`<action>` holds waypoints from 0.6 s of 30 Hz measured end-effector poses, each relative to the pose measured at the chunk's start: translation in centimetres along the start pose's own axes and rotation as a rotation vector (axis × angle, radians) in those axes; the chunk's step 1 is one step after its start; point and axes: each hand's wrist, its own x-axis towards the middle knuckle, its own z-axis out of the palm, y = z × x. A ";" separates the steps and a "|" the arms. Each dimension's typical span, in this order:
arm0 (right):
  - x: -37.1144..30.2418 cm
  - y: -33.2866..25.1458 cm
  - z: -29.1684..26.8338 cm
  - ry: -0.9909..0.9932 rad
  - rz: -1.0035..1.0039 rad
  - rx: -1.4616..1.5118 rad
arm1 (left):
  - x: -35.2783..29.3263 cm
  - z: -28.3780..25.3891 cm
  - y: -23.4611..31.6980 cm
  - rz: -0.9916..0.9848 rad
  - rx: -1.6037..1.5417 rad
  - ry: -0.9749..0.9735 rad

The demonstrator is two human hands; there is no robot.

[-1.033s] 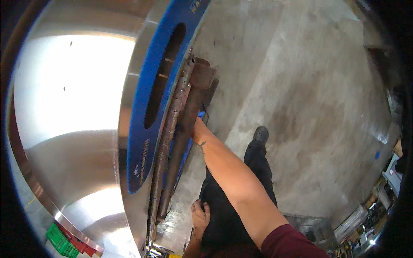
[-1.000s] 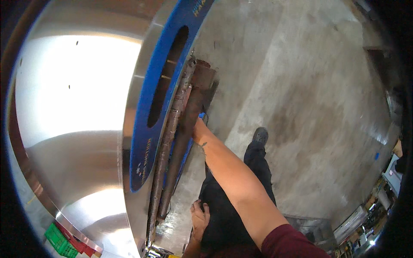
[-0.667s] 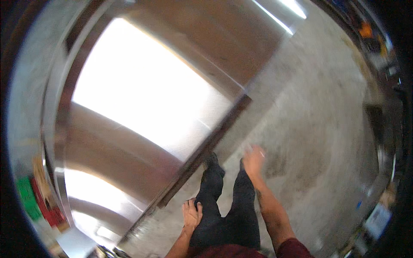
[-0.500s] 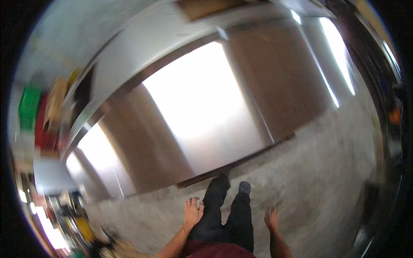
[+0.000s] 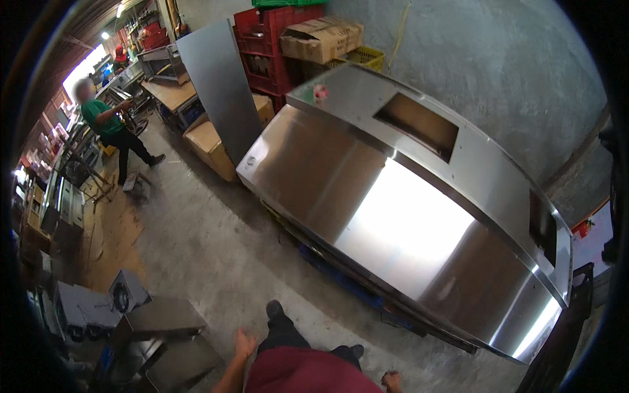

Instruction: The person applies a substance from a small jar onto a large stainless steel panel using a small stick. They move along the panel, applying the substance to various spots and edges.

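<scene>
My left hand point(image 5: 244, 344) hangs beside my left leg, its fingers loosely apart and nothing in it. Lower right, at the picture's edge, my right hand point(image 5: 392, 380) hangs with its fingers curled in; no object shows in it. Neither hand touches anything. Ahead and to the right lies a large stainless-steel hood-like box point(image 5: 367, 203), shiny, with rectangular openings in its upper face. A small pinkish roll point(image 5: 320, 92) sits on its far left end. The box rests on a low support, blue in places, above the concrete floor.
A grey sheet panel point(image 5: 219, 85) leans by a cardboard box point(image 5: 211, 145) and red crates point(image 5: 255, 59). Another person point(image 5: 108, 121) in a green top stands far left near a small stool point(image 5: 136, 185). Metal box parts point(image 5: 164, 318) lie lower left. Concrete floor point(image 5: 196, 229) runs between.
My view has swung left, bringing the crates, the person and the metal parts into sight. The steel box now appears further right. My feet have stepped and my right hand sits lower in view.
</scene>
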 end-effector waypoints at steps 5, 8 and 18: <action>-4.9 -28.9 9.3 -0.047 -0.850 -0.517 | 6.7 -7.7 -5.5 -0.075 -0.209 0.066; -17.4 -49.4 17.6 -0.166 -1.350 -0.322 | 11.8 -14.2 -10.7 0.094 -0.154 0.186; -31.3 -98.4 18.3 0.490 -1.738 0.099 | 25.2 -22.0 0.5 0.065 -0.294 0.109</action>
